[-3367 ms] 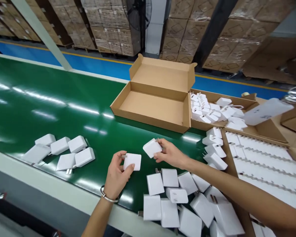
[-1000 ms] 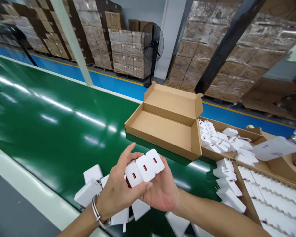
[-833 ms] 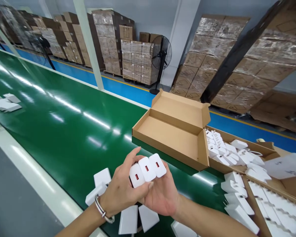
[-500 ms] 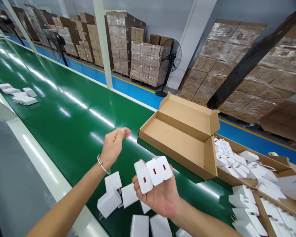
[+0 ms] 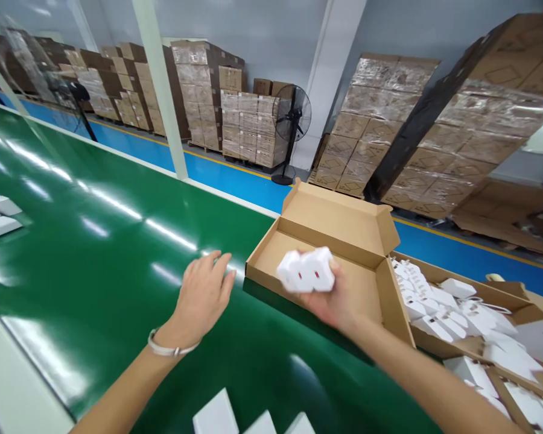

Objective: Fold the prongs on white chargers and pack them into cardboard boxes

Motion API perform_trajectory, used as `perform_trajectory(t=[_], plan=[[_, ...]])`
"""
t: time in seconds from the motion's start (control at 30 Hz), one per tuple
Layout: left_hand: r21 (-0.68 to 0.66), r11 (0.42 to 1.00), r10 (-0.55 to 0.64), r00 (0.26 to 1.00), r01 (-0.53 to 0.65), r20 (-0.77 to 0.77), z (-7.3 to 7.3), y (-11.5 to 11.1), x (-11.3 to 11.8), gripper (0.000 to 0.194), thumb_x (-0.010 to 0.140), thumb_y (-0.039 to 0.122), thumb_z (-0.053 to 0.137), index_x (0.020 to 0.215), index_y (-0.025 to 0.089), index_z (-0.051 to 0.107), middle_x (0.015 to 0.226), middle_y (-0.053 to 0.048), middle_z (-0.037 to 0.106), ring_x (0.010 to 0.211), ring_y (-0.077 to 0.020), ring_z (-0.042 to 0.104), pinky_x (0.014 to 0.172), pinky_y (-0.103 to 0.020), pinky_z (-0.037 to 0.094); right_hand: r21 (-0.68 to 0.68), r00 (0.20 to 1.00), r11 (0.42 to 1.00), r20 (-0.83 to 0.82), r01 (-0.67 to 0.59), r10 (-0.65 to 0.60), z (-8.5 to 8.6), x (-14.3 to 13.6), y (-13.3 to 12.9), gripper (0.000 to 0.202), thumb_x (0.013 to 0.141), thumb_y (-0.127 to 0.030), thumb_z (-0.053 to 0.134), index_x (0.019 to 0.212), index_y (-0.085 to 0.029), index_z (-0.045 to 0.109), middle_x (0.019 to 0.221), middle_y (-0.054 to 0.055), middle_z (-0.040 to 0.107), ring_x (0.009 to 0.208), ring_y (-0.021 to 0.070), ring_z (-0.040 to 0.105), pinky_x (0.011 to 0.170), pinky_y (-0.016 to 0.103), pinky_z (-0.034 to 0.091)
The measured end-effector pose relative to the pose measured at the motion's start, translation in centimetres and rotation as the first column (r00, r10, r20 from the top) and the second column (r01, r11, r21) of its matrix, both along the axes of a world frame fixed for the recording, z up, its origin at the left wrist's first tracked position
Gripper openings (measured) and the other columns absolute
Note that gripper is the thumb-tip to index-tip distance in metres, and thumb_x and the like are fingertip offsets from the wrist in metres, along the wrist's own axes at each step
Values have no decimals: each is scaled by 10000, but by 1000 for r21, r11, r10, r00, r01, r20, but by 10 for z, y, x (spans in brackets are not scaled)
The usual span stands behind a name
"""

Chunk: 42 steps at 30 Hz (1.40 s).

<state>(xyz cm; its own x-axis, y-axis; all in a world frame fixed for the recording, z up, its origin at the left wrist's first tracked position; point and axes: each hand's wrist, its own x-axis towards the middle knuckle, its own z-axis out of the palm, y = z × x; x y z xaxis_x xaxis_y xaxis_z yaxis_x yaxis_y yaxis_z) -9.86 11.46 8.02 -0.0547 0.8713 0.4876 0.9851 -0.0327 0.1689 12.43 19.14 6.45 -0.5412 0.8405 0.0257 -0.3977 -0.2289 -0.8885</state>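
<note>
My right hand (image 5: 332,301) grips a row of white USB chargers (image 5: 305,271), slightly blurred, their red ports facing me. It is above the front part of an open cardboard box (image 5: 271,284), whose lid is folded back and whose visible floor is bare. My left hand (image 5: 203,293), with a white bracelet at the wrist, hovers over the green conveyor belt (image 5: 131,289) left of the box. Its fingers are apart and hold nothing. Several more white chargers (image 5: 216,416) lie on the belt at the bottom edge, partly cut off.
Right of the open box, a cardboard tray (image 5: 473,278) holds many white chargers (image 5: 428,301). Another group of chargers (image 5: 0,217) lies far left on the belt. Beyond the belt stand a black fan (image 5: 292,114), a pale post (image 5: 160,90) and stacked cartons (image 5: 199,90).
My right hand has carried the chargers up and right, over the box. The left hand has gone from closed fingers to open ones and sits slightly lower. The view has shifted.
</note>
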Motion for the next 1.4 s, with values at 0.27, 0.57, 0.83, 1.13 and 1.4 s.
perform_trajectory(t=[0.27, 0.57, 0.83, 1.13, 1.4], plan=[[-50, 933, -347, 927, 357, 146, -39, -17, 1, 218, 849, 248, 425, 1044, 200, 510, 973, -41, 609, 892, -148, 576, 757, -255, 497, 700, 401, 673, 703, -240, -588, -68, -22, 172, 790, 653, -449, 559, 1333, -254, 209, 1217, 122, 321, 1069, 281, 393, 873, 414, 344], [-128, 928, -355, 935, 351, -8, -58, -72, -55, 304, 818, 349, 486, 1096, 227, 495, 971, -15, 636, 857, -139, 616, 735, -172, 510, 665, 148, 745, 742, -47, -654, -89, -57, 176, 753, 722, -368, 504, 1302, -58, 139, 1252, 209, 346, 1155, 307, 326, 910, 413, 307], [-300, 800, -491, 854, 519, 169, -43, -120, -2, 328, 824, 188, 466, 1151, 205, 449, 1083, -80, 574, 980, -175, 551, 818, -266, 486, 532, 81, 845, 846, -55, -528, -36, -68, 136, 553, 740, -256, 512, 1206, -39, 309, 1221, 219, 370, 1135, 347, 320, 919, 527, 216], [-545, 557, -660, 733, 627, 168, -56, -144, 35, 555, 767, 38, 368, 1285, 232, 323, 1371, -90, 286, 1230, -263, 280, 975, -469, 305, 441, 418, 325, 898, -837, -139, -18, 17, -116, 316, 501, -207, 705, 787, -182, 574, 711, 33, 543, 684, 194, 506, 672, 354, 395], [-342, 852, -271, 892, 397, 362, -64, -118, 44, 487, 699, 181, 498, 1176, 179, 397, 1107, -101, 480, 1009, -255, 450, 875, -449, 359, 408, 454, 509, 890, -757, -39, -36, 54, -112, 666, 577, -64, 602, 1188, -215, 385, 1019, 76, 458, 911, 219, 431, 717, 321, 375]])
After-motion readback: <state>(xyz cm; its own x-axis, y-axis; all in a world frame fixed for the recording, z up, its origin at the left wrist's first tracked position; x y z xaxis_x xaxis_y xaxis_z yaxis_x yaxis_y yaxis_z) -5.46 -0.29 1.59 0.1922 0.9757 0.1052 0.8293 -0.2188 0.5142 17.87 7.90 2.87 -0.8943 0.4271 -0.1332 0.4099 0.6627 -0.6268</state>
